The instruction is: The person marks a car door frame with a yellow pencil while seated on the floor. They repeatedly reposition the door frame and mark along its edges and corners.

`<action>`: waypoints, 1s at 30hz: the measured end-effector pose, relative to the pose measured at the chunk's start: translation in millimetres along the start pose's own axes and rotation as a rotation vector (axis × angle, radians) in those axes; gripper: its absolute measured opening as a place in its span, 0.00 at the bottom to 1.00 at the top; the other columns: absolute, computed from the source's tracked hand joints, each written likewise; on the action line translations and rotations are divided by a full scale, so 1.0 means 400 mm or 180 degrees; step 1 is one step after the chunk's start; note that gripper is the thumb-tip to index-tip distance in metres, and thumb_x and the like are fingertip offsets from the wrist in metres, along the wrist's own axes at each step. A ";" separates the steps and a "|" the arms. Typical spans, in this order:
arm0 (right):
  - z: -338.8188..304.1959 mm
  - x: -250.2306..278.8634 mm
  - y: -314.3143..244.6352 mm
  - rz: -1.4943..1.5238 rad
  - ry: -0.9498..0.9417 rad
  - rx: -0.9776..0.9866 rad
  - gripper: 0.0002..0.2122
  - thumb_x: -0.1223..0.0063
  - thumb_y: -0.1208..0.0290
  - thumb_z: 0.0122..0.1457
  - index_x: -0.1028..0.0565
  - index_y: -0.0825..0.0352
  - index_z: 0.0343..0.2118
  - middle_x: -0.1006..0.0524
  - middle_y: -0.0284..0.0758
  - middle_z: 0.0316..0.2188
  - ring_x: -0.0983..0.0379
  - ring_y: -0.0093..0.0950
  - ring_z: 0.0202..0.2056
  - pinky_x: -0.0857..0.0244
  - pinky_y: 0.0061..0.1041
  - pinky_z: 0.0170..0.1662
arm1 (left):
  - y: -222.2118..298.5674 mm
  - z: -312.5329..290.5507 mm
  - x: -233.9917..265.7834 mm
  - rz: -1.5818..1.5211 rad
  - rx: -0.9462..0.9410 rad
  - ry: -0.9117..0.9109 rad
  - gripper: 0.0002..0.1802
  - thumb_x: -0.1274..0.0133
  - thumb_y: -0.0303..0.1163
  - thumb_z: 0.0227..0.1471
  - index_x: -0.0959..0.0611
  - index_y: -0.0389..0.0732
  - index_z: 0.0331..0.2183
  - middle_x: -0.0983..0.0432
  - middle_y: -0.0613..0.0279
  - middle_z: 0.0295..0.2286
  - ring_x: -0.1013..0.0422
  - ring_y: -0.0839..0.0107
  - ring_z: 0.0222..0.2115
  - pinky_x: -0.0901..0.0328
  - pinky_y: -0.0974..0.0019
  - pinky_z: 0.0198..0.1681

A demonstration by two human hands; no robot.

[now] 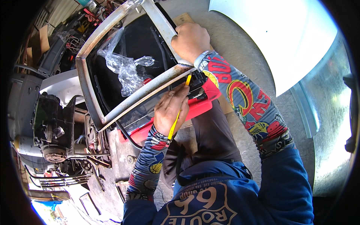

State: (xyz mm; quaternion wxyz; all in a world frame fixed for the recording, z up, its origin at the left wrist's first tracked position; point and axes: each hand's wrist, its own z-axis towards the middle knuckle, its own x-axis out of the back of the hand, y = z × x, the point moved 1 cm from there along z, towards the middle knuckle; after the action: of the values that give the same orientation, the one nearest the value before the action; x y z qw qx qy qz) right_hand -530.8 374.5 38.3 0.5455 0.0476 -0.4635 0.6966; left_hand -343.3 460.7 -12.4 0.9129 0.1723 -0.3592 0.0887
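Note:
A rust-stained bare metal frame, shaped like a vehicle window surround, lies in front of me. My right hand is closed round its right-hand bar. At the frame's near right corner, my left hand has its fingers bent, with the tips close to the near bar. A slim yellow strip runs through this hand, its upper end by the corner and its darker lower end at the wrist. Whether it is a pencil or a measuring strip I cannot tell. Crumpled clear plastic shows within the frame, over a dark surface.
Under the near corner sits a red container or tray, just before my legs. A large white panel lies at the far right on the concrete floor. Greasy machine parts and metal bars crowd the left side.

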 end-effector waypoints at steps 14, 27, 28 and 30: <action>-0.004 -0.002 0.003 0.0006 0.0110 0.0086 0.10 0.46 0.67 0.47 0.17 0.65 0.26 0.20 0.46 0.25 0.21 0.46 0.30 0.26 0.44 0.39 | 0.008 0.002 0.003 -0.0058 0.0169 -0.0044 0.19 0.42 0.16 0.46 0.19 0.32 0.43 0.20 0.45 0.42 0.22 0.52 0.42 0.28 0.57 0.47; -0.008 0.001 0.006 0.0051 0.0127 0.0103 0.10 0.46 0.67 0.46 0.17 0.66 0.26 0.20 0.47 0.25 0.21 0.47 0.31 0.27 0.44 0.40 | 0.010 -0.008 0.005 -0.0288 0.0318 0.0078 0.19 0.43 0.17 0.47 0.18 0.33 0.44 0.20 0.45 0.42 0.22 0.52 0.41 0.28 0.58 0.47; -0.006 -0.001 0.006 0.0058 0.0142 0.0094 0.10 0.46 0.67 0.46 0.17 0.66 0.26 0.20 0.47 0.25 0.21 0.47 0.31 0.27 0.44 0.40 | 0.007 -0.006 0.004 -0.0228 0.0313 0.0027 0.19 0.43 0.17 0.47 0.18 0.33 0.44 0.20 0.45 0.42 0.22 0.52 0.41 0.28 0.58 0.47; -0.006 -0.003 0.006 0.0066 0.0165 0.0065 0.10 0.46 0.67 0.46 0.17 0.66 0.26 0.20 0.47 0.25 0.21 0.47 0.31 0.27 0.44 0.41 | 0.002 0.000 0.000 -0.0151 0.0227 -0.0017 0.19 0.43 0.17 0.47 0.18 0.33 0.44 0.20 0.45 0.42 0.22 0.52 0.41 0.28 0.58 0.47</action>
State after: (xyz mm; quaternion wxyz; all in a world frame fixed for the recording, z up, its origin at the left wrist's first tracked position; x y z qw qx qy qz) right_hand -531.3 375.6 34.7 0.5496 0.0303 -0.4425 0.7079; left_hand -343.3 461.3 -12.2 0.9071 0.2134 -0.3540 0.0793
